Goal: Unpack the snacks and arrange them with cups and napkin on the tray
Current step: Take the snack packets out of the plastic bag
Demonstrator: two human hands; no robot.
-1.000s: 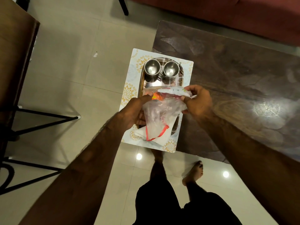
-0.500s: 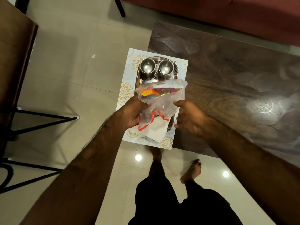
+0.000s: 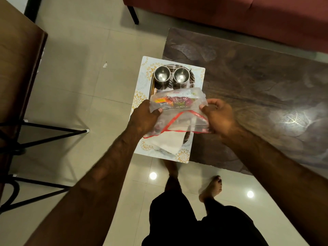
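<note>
A clear plastic bag [image 3: 179,112] with a red zip strip hangs over the tray, held at both sides. My left hand [image 3: 143,118] grips its left edge and my right hand [image 3: 217,118] grips its right edge. Orange and purple snack packets [image 3: 173,101] show through the far end of the bag. Two steel cups [image 3: 161,74] [image 3: 181,75] stand side by side at the far end of the steel tray [image 3: 152,86]. A folded white napkin [image 3: 169,142] lies at the tray's near end, partly under the bag.
The tray rests on a white patterned placemat [image 3: 140,98] overhanging the left end of a dark wooden table [image 3: 257,86]. A red sofa [image 3: 230,18] runs behind. A wooden table with black metal legs [image 3: 44,130] stands at left. My bare feet are on the tiled floor below.
My right hand, off the bag half a second ago, has taken hold of its right edge again. The bag now lies stretched flatter between both hands, its red strip toward me.
</note>
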